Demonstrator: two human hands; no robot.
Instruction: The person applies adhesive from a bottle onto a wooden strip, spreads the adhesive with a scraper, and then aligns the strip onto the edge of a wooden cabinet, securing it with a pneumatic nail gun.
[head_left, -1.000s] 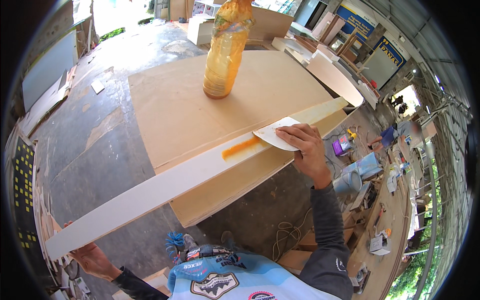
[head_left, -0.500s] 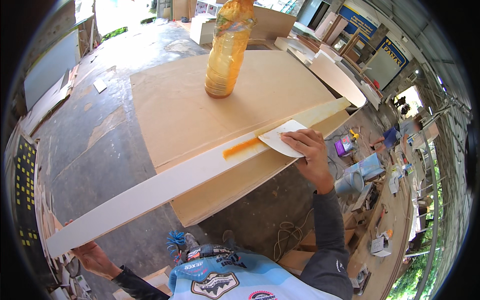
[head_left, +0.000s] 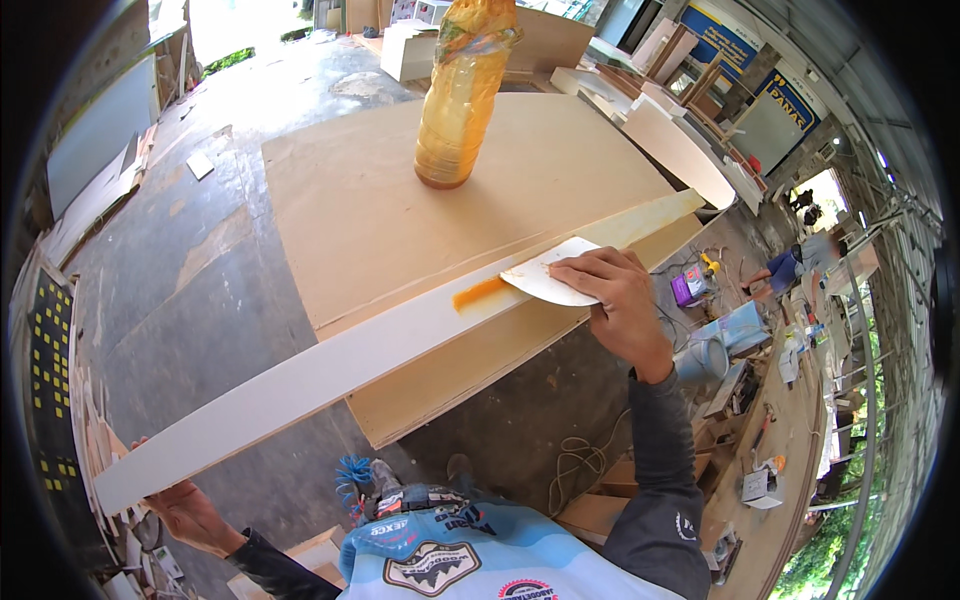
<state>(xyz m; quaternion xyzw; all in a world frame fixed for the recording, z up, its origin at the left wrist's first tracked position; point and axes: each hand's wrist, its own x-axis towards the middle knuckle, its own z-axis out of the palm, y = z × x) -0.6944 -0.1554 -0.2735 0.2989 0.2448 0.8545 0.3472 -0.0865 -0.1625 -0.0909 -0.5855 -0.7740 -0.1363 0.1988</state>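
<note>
A long white board (head_left: pixel 270 395) lies slantwise along the near edge of a wooden panel table (head_left: pixel 350 215). My left hand (head_left: pixel 192 512) grips the board's near left end, thumb at one edge and fingers underneath. My right hand (head_left: pixel 625 305) holds a thin white spreader sheet (head_left: pixel 552 275) pressed at a tilt onto the board. Just left of the sheet is a streak of orange glue (head_left: pixel 480 294). Right of the sheet, the board's surface has a pale yellow film. A plastic bottle (head_left: pixel 460 120) with yellowish contents stands upright on the table beyond the board.
A coiled blue hose (head_left: pixel 354 477) and a loose cable (head_left: pixel 577 465) lie on the floor near my feet. To the right are a bucket (head_left: pixel 702 360), a purple can (head_left: pixel 690 287) and a cluttered workbench (head_left: pixel 775 430). Another person (head_left: pixel 790 270) is farther off at the right.
My right hand and the spreader have moved slightly left along the board, covering more of the orange streak. My left hand keeps its hold on the board's end.
</note>
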